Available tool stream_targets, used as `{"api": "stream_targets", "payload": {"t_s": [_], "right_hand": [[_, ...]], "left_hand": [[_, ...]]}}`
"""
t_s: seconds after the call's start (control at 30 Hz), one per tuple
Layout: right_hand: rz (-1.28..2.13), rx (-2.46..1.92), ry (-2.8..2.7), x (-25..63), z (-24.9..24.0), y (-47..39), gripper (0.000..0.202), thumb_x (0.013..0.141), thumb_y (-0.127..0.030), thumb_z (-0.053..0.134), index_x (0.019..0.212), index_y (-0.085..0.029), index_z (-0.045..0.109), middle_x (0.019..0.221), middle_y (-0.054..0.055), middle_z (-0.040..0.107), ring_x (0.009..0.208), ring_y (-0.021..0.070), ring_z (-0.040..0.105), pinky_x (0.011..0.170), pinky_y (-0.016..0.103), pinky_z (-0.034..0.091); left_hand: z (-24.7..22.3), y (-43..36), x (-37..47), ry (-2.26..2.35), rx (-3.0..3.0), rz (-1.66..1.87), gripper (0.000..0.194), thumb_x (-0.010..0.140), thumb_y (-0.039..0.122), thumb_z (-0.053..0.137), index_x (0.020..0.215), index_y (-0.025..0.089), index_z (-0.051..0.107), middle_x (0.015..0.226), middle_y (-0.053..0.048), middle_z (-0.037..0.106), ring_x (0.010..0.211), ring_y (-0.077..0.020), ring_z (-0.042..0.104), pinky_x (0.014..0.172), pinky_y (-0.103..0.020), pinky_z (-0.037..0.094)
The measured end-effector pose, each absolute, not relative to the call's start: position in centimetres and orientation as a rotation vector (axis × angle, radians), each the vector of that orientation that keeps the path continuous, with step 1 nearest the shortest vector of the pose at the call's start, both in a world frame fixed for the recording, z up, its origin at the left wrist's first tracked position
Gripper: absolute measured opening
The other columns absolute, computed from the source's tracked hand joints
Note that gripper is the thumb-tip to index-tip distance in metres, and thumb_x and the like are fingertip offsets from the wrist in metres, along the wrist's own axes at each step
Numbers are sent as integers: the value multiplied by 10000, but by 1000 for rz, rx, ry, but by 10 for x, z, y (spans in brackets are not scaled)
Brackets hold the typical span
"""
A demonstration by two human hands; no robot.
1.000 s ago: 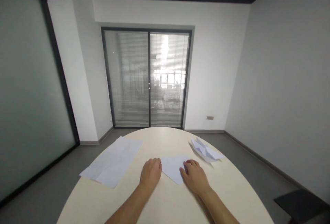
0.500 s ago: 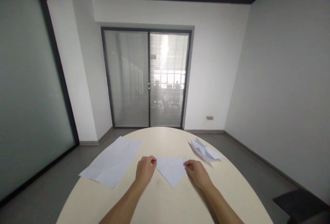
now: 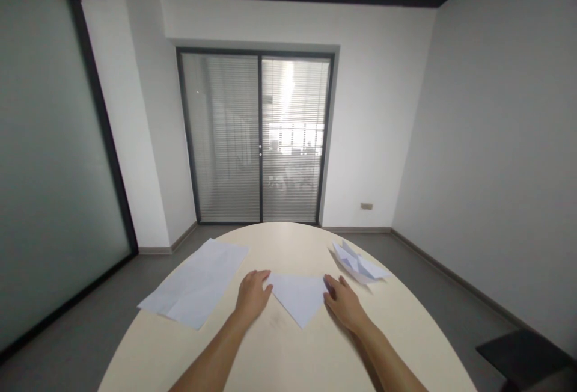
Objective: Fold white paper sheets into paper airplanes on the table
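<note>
Both loosely unclenched, our left hand (image 3: 253, 296) and right hand (image 3: 346, 303) flank the paper triangle (image 3: 300, 297); left of it we see a sheet (image 3: 198, 284), right, a paper boat (image 3: 359, 266).

In the lower middle of the frame, a folded paper triangle (image 3: 300, 297) lay on the pale table (image 3: 279, 362) with its point toward the bottom edge, the left hand (image 3: 253, 296) at its left corner and the right hand (image 3: 346, 303) at its right, each with thumb and forefinger parted. A larger white sheet (image 3: 198, 284) spread flat at lower left, and a folded paper boat (image 3: 358, 264) sat right of centre, beyond the right hand. Glass doors (image 3: 225, 139) with blinds filled the upper middle, and a frosted panel (image 3: 49, 169) stood along the left edge.
</note>
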State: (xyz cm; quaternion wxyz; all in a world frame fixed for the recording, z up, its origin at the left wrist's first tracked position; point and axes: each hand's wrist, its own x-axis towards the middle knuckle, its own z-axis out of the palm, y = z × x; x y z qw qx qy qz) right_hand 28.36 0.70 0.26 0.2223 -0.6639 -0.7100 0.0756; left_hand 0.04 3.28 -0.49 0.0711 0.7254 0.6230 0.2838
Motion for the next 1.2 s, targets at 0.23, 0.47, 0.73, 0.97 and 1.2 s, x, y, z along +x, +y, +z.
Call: {"api": "stream_targets", "payload": {"t_s": [0.23, 0.47, 0.73, 0.97, 1.2], "right_hand": [[198, -1848, -2004, 283, 6, 5, 488, 835, -191, 506, 1320, -196, 556, 1403, 28, 547, 1376, 309, 377, 1130, 405, 319], [189, -1857, -2037, 282, 9, 4, 509, 838, -195, 486, 1344, -195, 541, 1416, 32, 533, 1384, 298, 367, 1128, 398, 316], [191, -1875, -2046, 280, 13, 1, 521, 844, -192, 470, 1363, -177, 522, 1413, 44, 536, 1387, 289, 362, 1126, 383, 316], [195, -1810, -2032, 280, 11, 1, 514, 835, -186, 476, 1345, -182, 540, 1385, 56, 564, 1369, 290, 394, 1122, 401, 318], [206, -1778, -2018, 278, 10, -1, 545, 820, -178, 465, 1363, -167, 512, 1372, 80, 572, 1360, 266, 407, 1116, 377, 300]], "left_hand": [[-2, 30, 2, 1870, 2184, 827, 408, 841, 238, 613, 1244, 182, 633, 1225, -63, 663, 1227, -240, 505, 1077, -335, 331], [1, 28, 4, 1868, 2199, 814, 376, 847, 215, 597, 1218, 183, 651, 1209, -50, 671, 1201, -239, 517, 1074, -329, 327], [7, 23, 6, 1851, 2226, 762, 344, 864, 184, 575, 1196, 215, 662, 1214, -41, 668, 1191, -220, 517, 1060, -315, 313], [8, 23, 7, 1822, 2239, 788, 354, 861, 175, 565, 1203, 203, 652, 1207, -53, 666, 1178, -220, 525, 1060, -332, 319], [2, 25, 5, 1746, 2268, 861, 385, 848, 143, 538, 1219, 169, 637, 1206, -73, 659, 1152, -195, 545, 1044, -293, 361]]}}
